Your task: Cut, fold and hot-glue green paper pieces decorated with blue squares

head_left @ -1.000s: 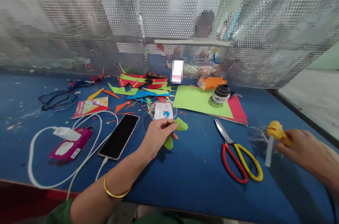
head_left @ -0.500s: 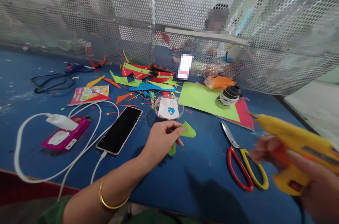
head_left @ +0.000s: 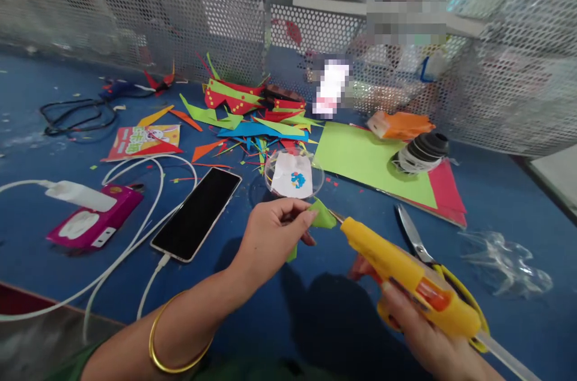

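Between the thumb and fingers of my left hand is a small folded piece of green paper; its lower end shows beneath the hand. My right hand is wrapped round a yellow glue gun, whose metal tip is at the upper right edge of the green paper. Whether the tip touches the paper I cannot tell. Just beyond my left hand is a round clear dish with white paper and small blue bits. Scissors lie partly hidden behind the glue gun.
A black phone and magenta power bank with white cables lie left. Paper scraps are heaped before the mesh screen. Green sheets, a black-capped bottle and clear plastic are right. Another person sits behind the mesh.
My right hand has brought the glue gun left, from beside the scissors to the green paper. My left hand still holds the paper. The view has shifted, and clear plastic now shows at the right.
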`<state>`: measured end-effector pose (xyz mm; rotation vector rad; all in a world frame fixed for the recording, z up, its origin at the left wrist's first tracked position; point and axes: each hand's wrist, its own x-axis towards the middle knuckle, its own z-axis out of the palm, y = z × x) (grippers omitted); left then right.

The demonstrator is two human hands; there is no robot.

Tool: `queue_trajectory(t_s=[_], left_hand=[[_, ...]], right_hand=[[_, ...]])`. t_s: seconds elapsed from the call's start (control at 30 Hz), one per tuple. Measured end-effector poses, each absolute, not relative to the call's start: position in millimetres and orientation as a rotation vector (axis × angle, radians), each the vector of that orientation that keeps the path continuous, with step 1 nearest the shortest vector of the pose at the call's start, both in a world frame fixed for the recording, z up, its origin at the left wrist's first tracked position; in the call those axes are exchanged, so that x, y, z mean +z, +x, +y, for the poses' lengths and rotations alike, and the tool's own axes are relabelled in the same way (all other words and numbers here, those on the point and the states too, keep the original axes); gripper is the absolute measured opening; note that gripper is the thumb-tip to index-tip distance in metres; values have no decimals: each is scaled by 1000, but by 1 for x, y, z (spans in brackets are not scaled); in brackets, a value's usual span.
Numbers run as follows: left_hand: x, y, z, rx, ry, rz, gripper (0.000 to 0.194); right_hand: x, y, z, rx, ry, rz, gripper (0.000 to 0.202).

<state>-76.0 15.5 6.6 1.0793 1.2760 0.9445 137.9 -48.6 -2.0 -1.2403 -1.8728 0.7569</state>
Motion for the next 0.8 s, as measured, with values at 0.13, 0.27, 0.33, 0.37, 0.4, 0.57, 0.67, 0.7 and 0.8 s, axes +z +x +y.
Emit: queue_trajectory(t_s=[0.13, 0.27, 0.33, 0.37, 0.4, 0.57, 0.67, 0.7, 0.8], left_hand=[[8, -74, 15, 916, 1040, 1274, 19], [10, -73, 13, 899, 1050, 1273, 20], [10, -73, 12, 901, 1055, 1281, 18], [10, -73, 12, 901, 1057, 1287, 18], [10, -73, 12, 899, 1060, 1292, 17], [14, -74, 11, 871, 1109, 1301, 13], [17, -75, 10, 836, 1140, 1299, 13], [17, -75, 10, 832, 1145, 1297, 13], [18, -74, 9, 821, 1143, 1294, 13]], right_hand=[[4, 128, -47, 690, -1225, -1883, 20], [1, 128, -47, 644, -1238, -1907, 15], [0, 129, -47, 623, -1236, -1924, 15], [0, 129, -47, 608, -1231, -1935, 15], [0, 129, -47, 592, -1229, -1946, 16], [3, 126, -46, 484, -1220, -2039, 24], [5, 124, -44, 388, -1196, -2055, 29], [5, 123, -44, 358, -1187, -2051, 29], [6, 121, -43, 319, -1177, -2050, 30]])
